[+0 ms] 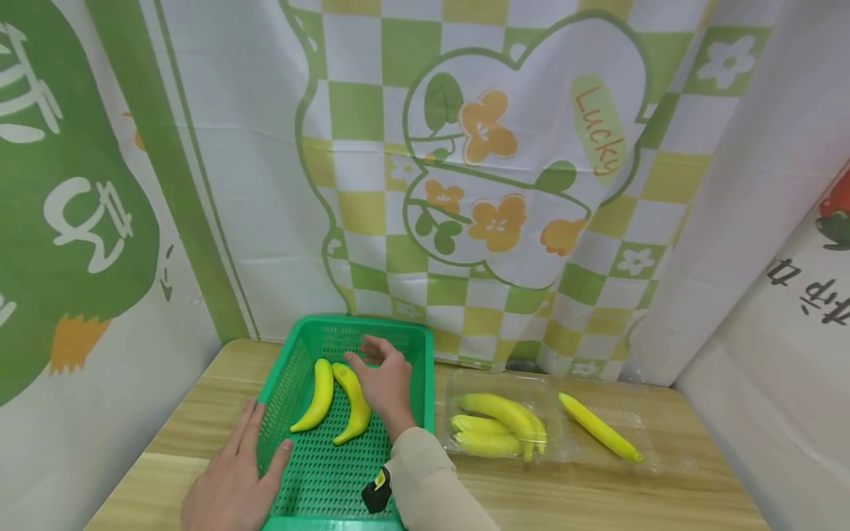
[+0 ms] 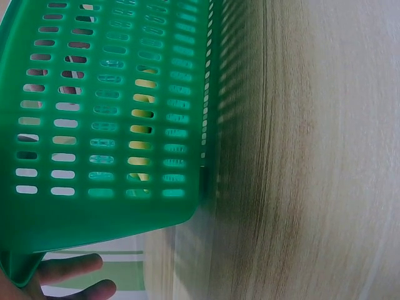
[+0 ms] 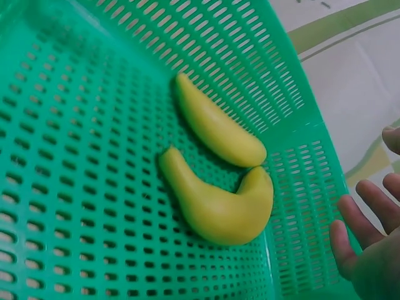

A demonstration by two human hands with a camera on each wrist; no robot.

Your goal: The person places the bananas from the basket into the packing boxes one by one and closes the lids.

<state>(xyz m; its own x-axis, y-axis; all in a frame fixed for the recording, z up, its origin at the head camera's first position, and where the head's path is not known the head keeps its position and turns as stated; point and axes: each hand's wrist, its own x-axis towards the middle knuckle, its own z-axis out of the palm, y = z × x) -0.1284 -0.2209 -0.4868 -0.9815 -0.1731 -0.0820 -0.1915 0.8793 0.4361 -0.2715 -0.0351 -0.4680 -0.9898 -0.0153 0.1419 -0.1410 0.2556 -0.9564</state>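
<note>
A green plastic basket [image 1: 345,479] with slotted walls stands on the wooden table. Inside it, two yellow bananas lie side by side: a slimmer one [image 1: 319,394] at the left and a strongly curved one [image 1: 355,405] beside it. My left hand [image 1: 229,483] holds the basket's left rim, thumb on the inner side and fingers along the outside. Above the right part of the basket, my right hand [image 1: 384,380] hovers with fingers loosely bent and nothing in them. In the right wrist view its fingers [image 3: 359,228] are apart from both bananas [image 3: 219,125].
Right of the basket, a clear plastic container [image 1: 551,383] holds several bananas [image 1: 498,424]. A long thin yellow banana-like piece [image 1: 600,428] lies farther right, on or in clear plastic. Behind the table hangs a checked curtain [image 1: 478,221]. A small black item [image 1: 377,493] shows beside the right sleeve.
</note>
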